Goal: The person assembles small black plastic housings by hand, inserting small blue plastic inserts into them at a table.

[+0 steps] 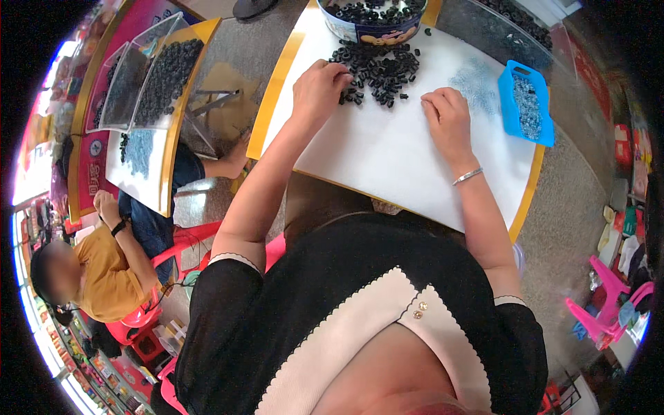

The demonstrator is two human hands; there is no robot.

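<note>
On the white tabletop lies a loose pile of small black cylinder-shaped pieces. My left hand is closed at the pile's left edge, its fingertips pinched beside the nearest black pieces. Whatever those fingers hold is too small to make out. To the right of the pile, my right hand is also pinched, just above the white surface; I cannot make out what is between its fingers. Right of it are scattered small clear bluish pieces and a blue plastic tray filled with similar clear pieces.
A round tub of black pieces stands behind the pile. A clear bin sits at the far right. On the left, a person sits at another table with clear bins of black pieces. Pink stools are at the right.
</note>
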